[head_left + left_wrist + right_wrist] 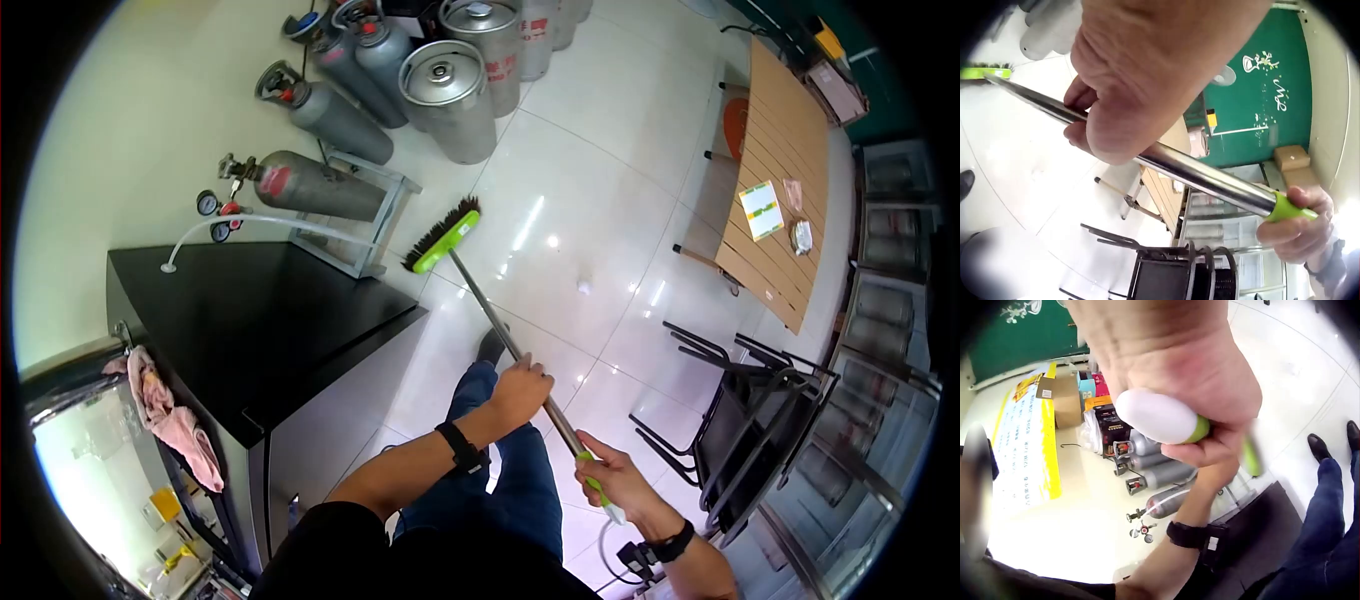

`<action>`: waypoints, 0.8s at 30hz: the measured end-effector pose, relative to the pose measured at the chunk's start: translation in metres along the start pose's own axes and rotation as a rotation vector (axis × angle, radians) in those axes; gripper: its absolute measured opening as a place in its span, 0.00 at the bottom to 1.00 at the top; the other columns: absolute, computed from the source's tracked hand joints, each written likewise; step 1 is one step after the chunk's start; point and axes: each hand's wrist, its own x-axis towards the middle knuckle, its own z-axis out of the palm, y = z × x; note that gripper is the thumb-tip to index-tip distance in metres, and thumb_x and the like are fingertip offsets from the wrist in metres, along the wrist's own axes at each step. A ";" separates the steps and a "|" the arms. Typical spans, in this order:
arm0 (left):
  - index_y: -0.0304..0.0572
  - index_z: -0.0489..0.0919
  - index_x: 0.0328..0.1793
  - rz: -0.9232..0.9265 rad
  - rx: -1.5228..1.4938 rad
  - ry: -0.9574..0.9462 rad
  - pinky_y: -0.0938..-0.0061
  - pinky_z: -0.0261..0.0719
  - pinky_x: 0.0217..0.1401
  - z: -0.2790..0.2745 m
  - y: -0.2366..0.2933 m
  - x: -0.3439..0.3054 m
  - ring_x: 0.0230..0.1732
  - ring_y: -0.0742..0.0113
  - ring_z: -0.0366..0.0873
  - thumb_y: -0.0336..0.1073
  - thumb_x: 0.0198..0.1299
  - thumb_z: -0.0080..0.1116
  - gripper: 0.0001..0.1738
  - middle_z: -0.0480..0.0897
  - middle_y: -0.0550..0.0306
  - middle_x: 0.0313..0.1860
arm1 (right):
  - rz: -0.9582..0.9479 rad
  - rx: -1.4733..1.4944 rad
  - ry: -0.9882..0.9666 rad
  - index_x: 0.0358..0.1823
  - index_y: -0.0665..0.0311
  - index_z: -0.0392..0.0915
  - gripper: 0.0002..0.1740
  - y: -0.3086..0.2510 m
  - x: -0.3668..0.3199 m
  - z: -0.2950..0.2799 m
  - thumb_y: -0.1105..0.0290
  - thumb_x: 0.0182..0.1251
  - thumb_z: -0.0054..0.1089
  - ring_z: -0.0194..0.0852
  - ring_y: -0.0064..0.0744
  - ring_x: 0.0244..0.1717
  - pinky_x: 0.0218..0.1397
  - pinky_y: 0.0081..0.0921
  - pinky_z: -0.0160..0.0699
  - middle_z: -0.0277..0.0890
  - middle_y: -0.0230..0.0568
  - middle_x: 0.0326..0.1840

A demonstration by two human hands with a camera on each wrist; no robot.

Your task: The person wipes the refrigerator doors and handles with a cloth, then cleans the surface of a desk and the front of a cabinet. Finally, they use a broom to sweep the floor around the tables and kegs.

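Note:
A push broom with a green head and dark bristles lies across the middle of the head view, its bristles at the tiled floor beside the gas-cylinder stand. Partway down its metal pole my left hand grips it, fingers curled round. My right hand holds the green and white handle end, nearer my body. In the right wrist view the white end cap pokes out of that fist. The left wrist view shows the pole running between both hands.
A black-topped cabinet stands at my left, with a pink cloth at its edge. Gas cylinders and steel kegs line the wall ahead. To the right are a slatted wooden table and stacked black chairs.

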 end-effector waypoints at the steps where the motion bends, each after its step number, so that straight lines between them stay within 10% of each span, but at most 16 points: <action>1: 0.45 0.80 0.29 -0.088 0.008 0.006 0.63 0.76 0.59 -0.003 -0.005 -0.006 0.51 0.47 0.78 0.33 0.47 0.57 0.03 0.81 0.50 0.37 | 0.019 0.010 -0.023 0.74 0.59 0.53 0.33 0.000 0.009 0.007 0.75 0.69 0.52 0.63 0.22 0.16 0.18 0.21 0.64 0.69 0.37 0.27; 7: 0.45 0.80 0.29 -0.287 0.087 0.040 0.64 0.78 0.56 0.045 -0.136 -0.035 0.56 0.49 0.76 0.32 0.48 0.57 0.03 0.81 0.51 0.40 | -0.030 0.091 -0.150 0.74 0.59 0.52 0.33 0.021 0.149 0.073 0.72 0.70 0.51 0.62 0.20 0.17 0.19 0.21 0.64 0.68 0.33 0.27; 14: 0.47 0.78 0.25 -0.095 0.029 0.064 0.63 0.66 0.69 0.045 -0.064 -0.063 0.50 0.53 0.77 0.34 0.47 0.56 0.03 0.78 0.54 0.31 | 0.000 -0.100 -0.116 0.75 0.56 0.50 0.34 0.048 0.082 0.051 0.73 0.70 0.50 0.62 0.21 0.16 0.17 0.20 0.64 0.67 0.34 0.26; 24: 0.46 0.80 0.30 -0.355 -0.091 0.006 0.65 0.72 0.64 0.098 -0.151 -0.120 0.67 0.46 0.67 0.32 0.51 0.55 0.04 0.79 0.51 0.47 | -0.027 -0.178 -0.101 0.76 0.53 0.48 0.35 0.089 0.167 0.115 0.71 0.70 0.51 0.60 0.19 0.16 0.18 0.19 0.63 0.63 0.31 0.25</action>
